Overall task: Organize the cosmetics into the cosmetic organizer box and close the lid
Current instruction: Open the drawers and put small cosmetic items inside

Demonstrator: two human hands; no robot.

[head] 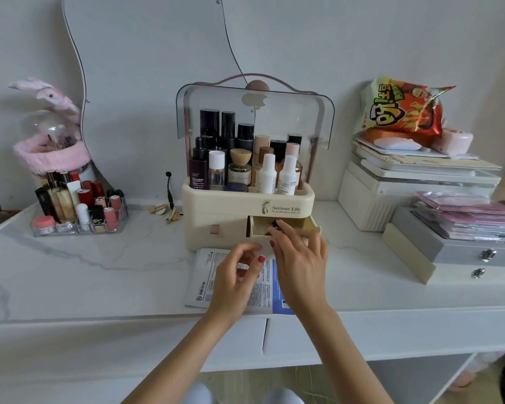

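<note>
Two drawers sit in the base of the cream cosmetic organizer box [231,207], which stands at the middle of the white marble-patterned tabletop [85,272] against the wall. Its smoky transparent lid [254,112] is raised, and bottles [239,161] stand crowded upright in the upper compartment. The right-hand drawer [286,228] is pulled out; the left one [215,230] is closed. The right hand [296,255] rests over the open drawer's front edge, fingers extended into it, touching small dark items inside; whether it grips one cannot be told. The left hand [239,275] hovers just beside it, fingers loosely curled, above a printed sachet [204,278] lying flat before the box. A clear lipstick rack [79,205] stands well left.
</note>
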